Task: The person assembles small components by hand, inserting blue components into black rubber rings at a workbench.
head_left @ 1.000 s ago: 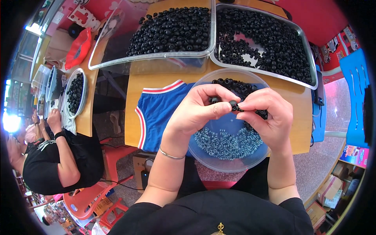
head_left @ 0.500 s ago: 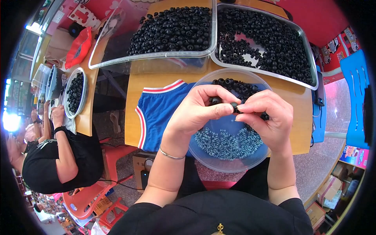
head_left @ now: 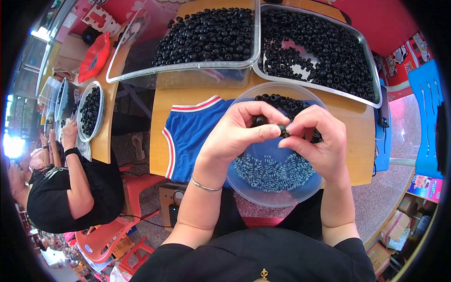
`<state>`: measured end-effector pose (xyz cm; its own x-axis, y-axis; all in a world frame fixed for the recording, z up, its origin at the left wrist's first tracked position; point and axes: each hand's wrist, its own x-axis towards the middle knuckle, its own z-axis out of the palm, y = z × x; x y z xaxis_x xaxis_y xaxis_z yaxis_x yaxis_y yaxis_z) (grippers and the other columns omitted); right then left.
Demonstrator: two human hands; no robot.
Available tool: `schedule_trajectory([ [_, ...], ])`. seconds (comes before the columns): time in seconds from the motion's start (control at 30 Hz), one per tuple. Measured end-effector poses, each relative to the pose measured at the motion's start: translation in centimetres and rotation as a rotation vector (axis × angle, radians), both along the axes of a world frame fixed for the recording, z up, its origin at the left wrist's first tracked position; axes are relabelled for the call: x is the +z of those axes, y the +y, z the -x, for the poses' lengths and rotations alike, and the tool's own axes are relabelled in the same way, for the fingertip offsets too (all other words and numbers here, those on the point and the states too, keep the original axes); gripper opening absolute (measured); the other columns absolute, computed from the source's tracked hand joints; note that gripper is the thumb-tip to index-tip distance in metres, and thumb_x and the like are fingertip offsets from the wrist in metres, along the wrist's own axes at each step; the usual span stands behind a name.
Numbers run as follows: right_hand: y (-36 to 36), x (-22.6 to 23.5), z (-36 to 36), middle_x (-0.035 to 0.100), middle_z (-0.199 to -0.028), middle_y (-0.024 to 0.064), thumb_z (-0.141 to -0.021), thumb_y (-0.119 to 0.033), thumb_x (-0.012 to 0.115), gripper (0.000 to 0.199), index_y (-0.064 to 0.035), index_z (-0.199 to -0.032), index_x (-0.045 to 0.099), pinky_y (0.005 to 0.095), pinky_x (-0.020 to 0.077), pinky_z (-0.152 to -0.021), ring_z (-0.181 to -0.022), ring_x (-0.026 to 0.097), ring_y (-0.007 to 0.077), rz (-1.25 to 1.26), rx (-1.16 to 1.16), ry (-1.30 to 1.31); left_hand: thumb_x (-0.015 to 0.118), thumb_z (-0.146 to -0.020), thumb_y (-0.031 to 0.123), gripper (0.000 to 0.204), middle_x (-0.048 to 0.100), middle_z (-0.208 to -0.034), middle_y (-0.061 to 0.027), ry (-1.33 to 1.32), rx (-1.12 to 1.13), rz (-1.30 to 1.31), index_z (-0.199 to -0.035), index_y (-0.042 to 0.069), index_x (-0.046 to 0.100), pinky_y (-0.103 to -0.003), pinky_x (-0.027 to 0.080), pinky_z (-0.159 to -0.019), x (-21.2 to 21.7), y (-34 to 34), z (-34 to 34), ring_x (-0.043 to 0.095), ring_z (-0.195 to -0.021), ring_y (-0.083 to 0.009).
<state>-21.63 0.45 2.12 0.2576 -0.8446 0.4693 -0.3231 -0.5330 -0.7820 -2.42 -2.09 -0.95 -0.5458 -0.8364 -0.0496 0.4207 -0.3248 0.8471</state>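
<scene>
My left hand [head_left: 235,129] pinches a small round black part [head_left: 283,130] between thumb and index finger. Thumb and index finger of my right hand [head_left: 324,138] close on the same part from the other side. Another black piece [head_left: 259,121] shows behind the left fingers; whether that hand holds it I cannot tell. Both hands hang over a clear round plastic bowl [head_left: 244,196]. Many small metal springs [head_left: 275,174] lie in its near half, and black round parts [head_left: 277,101] fill its far side, partly hidden by my hands.
Behind the bowl stand a clear plastic bin [head_left: 188,67] and a metal tray [head_left: 324,86], both heaped with black parts. Blue shorts [head_left: 195,136] with striped trim lie left of the bowl. A person in black [head_left: 70,197] works at the left table beside an oval dish [head_left: 97,134].
My right hand has shifted slightly left, its index finger bending more. The black part between the fingertips has turned a little. The person at left has moved a hand.
</scene>
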Motion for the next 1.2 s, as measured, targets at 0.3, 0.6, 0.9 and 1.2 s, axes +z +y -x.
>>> schedule_trajectory([
  [0.3,0.1,0.9,0.3,0.061,-0.072,0.005,-0.065,-0.017,0.081,0.03,-0.0032,-0.089,0.068,0.0298,0.0489,-0.058,-0.065,0.061,0.0182,-0.098,0.155,0.135,0.081,-0.073,0.009,0.062,0.063,-0.082,-0.0021,-0.043,-0.103,0.017,-0.123,-0.001,0.046,-0.019,0.045,-0.071,1.1,-0.2,-0.4,0.058,-0.078,-0.0058],
  [0.6,0.2,0.3,-0.2,0.063,-0.072,0.0061,-0.063,-0.014,0.081,0.027,-0.0039,-0.085,0.068,0.0303,0.0492,-0.057,-0.065,0.062,0.0192,0.032,0.135,0.104,0.086,-0.067,0.015,0.074,0.062,-0.075,-0.0003,-0.056,-0.12,0.003,-0.127,-0.001,0.045,-0.014,0.036,-0.056,1.4,0.0,-0.3,0.054,-0.065,-0.0018],
  [0.9,-0.2,0.7,0.5,0.057,-0.067,0.0002,-0.057,-0.023,0.088,0.049,-0.0072,-0.1,0.07,0.024,0.0405,-0.052,-0.058,0.052,0.011,-0.059,0.154,-0.021,0.076,-0.079,0.018,0.05,0.063,-0.091,-0.0071,-0.084,-0.013,0.153,-0.118,-0.005,0.054,-0.023,0.046,-0.075,3.3,1.2,-0.1,0.058,-0.083,-0.0088],
  [1.2,-0.8,-0.2,1.4,0.056,-0.072,0.0002,-0.08,-0.006,0.072,0.021,-0.0043,-0.1,0.068,0.0205,0.0399,-0.054,-0.059,0.048,0.0056,-0.136,-0.017,-0.101,0.059,-0.092,0.011,0.019,0.064,-0.086,-0.0008,-0.687,0.707,0.756,-0.106,-0.001,0.066,-0.016,0.037,-0.063,11.2,-3.5,-4.5,0.048,-0.071,-0.003],
])
